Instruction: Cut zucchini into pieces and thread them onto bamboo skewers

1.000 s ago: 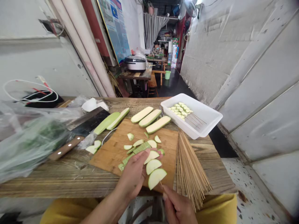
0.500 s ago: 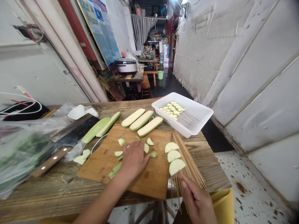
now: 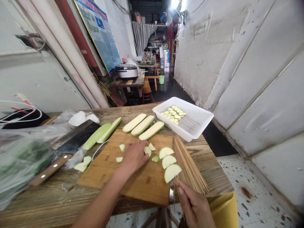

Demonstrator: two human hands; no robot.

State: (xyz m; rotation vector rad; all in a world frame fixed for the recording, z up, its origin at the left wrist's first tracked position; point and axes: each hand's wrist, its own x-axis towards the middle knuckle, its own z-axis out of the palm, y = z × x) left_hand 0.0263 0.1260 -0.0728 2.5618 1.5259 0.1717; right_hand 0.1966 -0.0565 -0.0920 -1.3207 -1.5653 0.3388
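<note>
My right hand (image 3: 193, 202) grips the lower end of a thin skewer. Threaded along it are three half-round zucchini slices (image 3: 173, 173), over the right edge of the wooden cutting board (image 3: 147, 186). My left hand (image 3: 136, 155) rests low over the board, fingers curled down. A pale zucchini slice (image 3: 147, 151) sits between its thumb and forefinger; the fingertips are partly hidden. Smaller zucchini pieces lie around that hand, including a green end piece (image 3: 155, 158). Beside the board spreads a bundle of bamboo skewers (image 3: 190, 164).
A white plastic tray (image 3: 201, 122) at back right holds skewered slices. Halved zucchini (image 3: 151, 130) lie along the board's far edge. At left are a cleaver (image 3: 78, 136) with a wooden handle and a plastic bag of greens (image 3: 28, 158). A person (image 3: 148, 55) sits far back.
The skewer with its slices has moved left, nearer the board, along with my right hand. My left thumb has drawn in toward the slice beside it. The view has shifted slightly.
</note>
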